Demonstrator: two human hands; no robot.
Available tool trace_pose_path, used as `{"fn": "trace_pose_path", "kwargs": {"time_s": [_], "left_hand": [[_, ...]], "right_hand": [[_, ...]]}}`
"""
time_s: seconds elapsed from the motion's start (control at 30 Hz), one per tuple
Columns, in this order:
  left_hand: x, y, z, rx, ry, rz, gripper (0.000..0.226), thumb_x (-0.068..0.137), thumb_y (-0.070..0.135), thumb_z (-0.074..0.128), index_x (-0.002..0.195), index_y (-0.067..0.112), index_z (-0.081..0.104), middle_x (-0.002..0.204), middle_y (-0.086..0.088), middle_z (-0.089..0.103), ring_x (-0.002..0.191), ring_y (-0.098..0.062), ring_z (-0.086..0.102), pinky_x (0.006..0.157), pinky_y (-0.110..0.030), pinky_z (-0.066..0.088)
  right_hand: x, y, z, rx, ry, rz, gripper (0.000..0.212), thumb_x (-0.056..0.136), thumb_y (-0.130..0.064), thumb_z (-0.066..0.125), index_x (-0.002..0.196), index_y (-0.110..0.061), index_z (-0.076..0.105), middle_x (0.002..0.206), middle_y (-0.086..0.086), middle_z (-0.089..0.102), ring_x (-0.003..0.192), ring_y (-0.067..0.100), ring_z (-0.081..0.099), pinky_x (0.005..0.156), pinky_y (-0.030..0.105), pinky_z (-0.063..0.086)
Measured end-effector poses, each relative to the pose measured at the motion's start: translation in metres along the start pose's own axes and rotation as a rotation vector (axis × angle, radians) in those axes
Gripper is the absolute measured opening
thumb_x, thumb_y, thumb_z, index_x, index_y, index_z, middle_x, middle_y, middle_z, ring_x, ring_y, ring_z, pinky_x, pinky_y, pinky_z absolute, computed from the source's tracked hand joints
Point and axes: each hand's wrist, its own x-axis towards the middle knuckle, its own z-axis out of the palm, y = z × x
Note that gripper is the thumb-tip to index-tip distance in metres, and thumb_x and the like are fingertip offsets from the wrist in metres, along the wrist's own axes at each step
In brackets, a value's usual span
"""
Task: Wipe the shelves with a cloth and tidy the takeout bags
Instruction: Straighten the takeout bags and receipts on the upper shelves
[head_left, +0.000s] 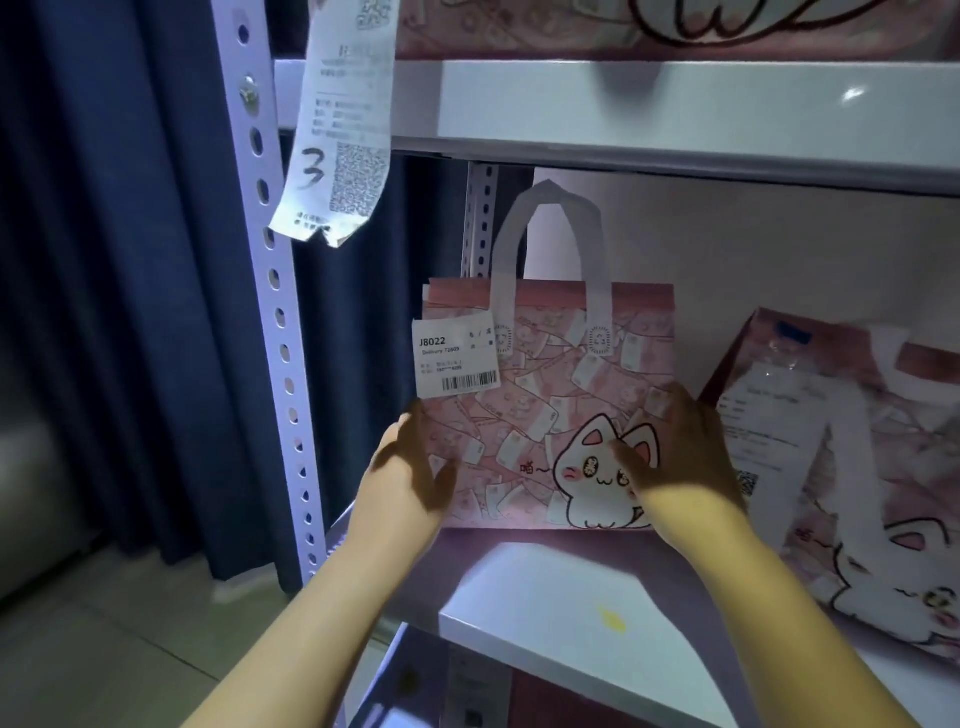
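Note:
A pink takeout bag (550, 374) with a cartoon cat and a white label "J8022" stands upright on the white shelf board (545, 592), handles up. My left hand (410, 467) grips its lower left edge, thumb on the front. My right hand (675, 447) grips its right side, thumb on the cat print. A second pink cat bag (852, 467) leans tilted to the right, a receipt on its front. No cloth is in view.
The shelf above (623, 114) carries another pink bag, and a long receipt (337, 130) marked "3" hangs from it. A perforated white upright post (270, 291) stands at the left. A dark blue curtain (130, 260) hangs beyond it. A lower shelf shows below.

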Motion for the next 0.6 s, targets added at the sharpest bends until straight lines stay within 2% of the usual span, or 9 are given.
{"fn": "trace_pose_path", "kwargs": {"time_s": [0.1, 0.2, 0.27, 0.37, 0.43, 0.47, 0.53, 0.57, 0.6], "left_hand": [[0.0, 0.0, -0.002, -0.012, 0.008, -0.006, 0.05, 0.084, 0.025, 0.064, 0.129, 0.017, 0.042, 0.114, -0.002, 0.052, 0.097, -0.02, 0.057, 0.08, -0.03, 0.05], [-0.005, 0.002, -0.005, -0.089, 0.044, -0.036, 0.058, 0.08, 0.023, 0.069, 0.131, 0.017, 0.042, 0.121, 0.0, 0.043, 0.11, -0.02, 0.051, 0.087, -0.03, 0.048], [-0.009, 0.006, -0.008, -0.108, 0.074, -0.042, 0.061, 0.078, 0.023, 0.071, 0.132, 0.018, 0.043, 0.122, 0.006, 0.039, 0.12, -0.017, 0.04, 0.093, -0.03, 0.044], [-0.013, 0.017, -0.013, -0.083, 0.085, -0.004, 0.052, 0.078, 0.029, 0.07, 0.125, 0.02, 0.051, 0.116, 0.005, 0.046, 0.116, -0.012, 0.034, 0.098, -0.038, 0.043], [-0.018, 0.026, -0.015, -0.018, 0.069, 0.075, 0.048, 0.079, 0.032, 0.069, 0.123, 0.019, 0.054, 0.115, -0.001, 0.054, 0.113, -0.016, 0.038, 0.099, -0.043, 0.041], [-0.021, 0.03, -0.015, -0.014, 0.058, 0.113, 0.047, 0.079, 0.033, 0.069, 0.122, 0.02, 0.054, 0.115, -0.001, 0.055, 0.113, -0.018, 0.041, 0.098, -0.04, 0.041], [-0.025, 0.039, -0.012, -0.069, 0.024, 0.167, 0.044, 0.079, 0.032, 0.07, 0.119, 0.021, 0.055, 0.111, 0.005, 0.056, 0.109, -0.015, 0.048, 0.091, -0.025, 0.042], [-0.026, 0.043, -0.009, -0.095, 0.003, 0.2, 0.042, 0.079, 0.031, 0.07, 0.117, 0.022, 0.055, 0.108, 0.009, 0.056, 0.103, -0.009, 0.05, 0.087, -0.013, 0.041], [-0.028, 0.048, -0.006, -0.111, -0.017, 0.234, 0.04, 0.078, 0.028, 0.071, 0.115, 0.022, 0.056, 0.104, 0.01, 0.055, 0.097, -0.004, 0.05, 0.081, -0.006, 0.04]], "right_hand": [[-0.004, -0.003, 0.0, -0.003, 0.022, 0.023, 0.071, 0.082, -0.028, 0.068, 0.14, -0.013, 0.031, 0.138, 0.012, 0.035, 0.125, 0.03, 0.04, 0.097, 0.036, 0.039], [-0.012, -0.006, -0.006, -0.015, 0.085, 0.01, 0.065, 0.082, -0.027, 0.067, 0.138, -0.013, 0.036, 0.137, 0.013, 0.037, 0.126, 0.032, 0.04, 0.1, 0.04, 0.041], [-0.019, -0.007, -0.013, 0.03, 0.171, -0.022, 0.057, 0.082, -0.024, 0.068, 0.132, -0.015, 0.043, 0.129, 0.01, 0.043, 0.112, 0.029, 0.048, 0.088, 0.036, 0.046], [-0.035, -0.009, -0.024, 0.11, 0.271, -0.049, 0.038, 0.082, -0.02, 0.068, 0.116, -0.013, 0.053, 0.1, 0.003, 0.05, 0.08, 0.015, 0.049, 0.066, 0.025, 0.042], [-0.047, -0.007, -0.03, 0.148, 0.314, -0.022, 0.012, 0.081, -0.014, 0.067, 0.082, -0.012, 0.056, 0.07, -0.001, 0.046, 0.056, 0.003, 0.043, 0.049, 0.012, 0.032], [-0.052, -0.003, -0.032, 0.158, 0.347, -0.005, 0.023, 0.081, -0.012, 0.067, 0.07, -0.02, 0.048, 0.064, -0.005, 0.041, 0.052, 0.002, 0.043, 0.047, 0.01, 0.03], [-0.064, 0.001, -0.038, 0.196, 0.355, -0.005, 0.019, 0.084, -0.018, 0.066, 0.079, -0.025, 0.049, 0.077, -0.005, 0.045, 0.07, 0.002, 0.047, 0.065, 0.013, 0.036], [-0.07, 0.004, -0.041, 0.199, 0.342, 0.009, 0.012, 0.085, -0.023, 0.064, 0.091, -0.022, 0.054, 0.089, -0.004, 0.049, 0.08, 0.008, 0.048, 0.073, 0.021, 0.038], [-0.074, 0.01, -0.044, 0.197, 0.336, 0.039, 0.018, 0.087, -0.027, 0.063, 0.102, -0.021, 0.056, 0.098, -0.004, 0.051, 0.087, 0.012, 0.048, 0.078, 0.025, 0.039]]}}
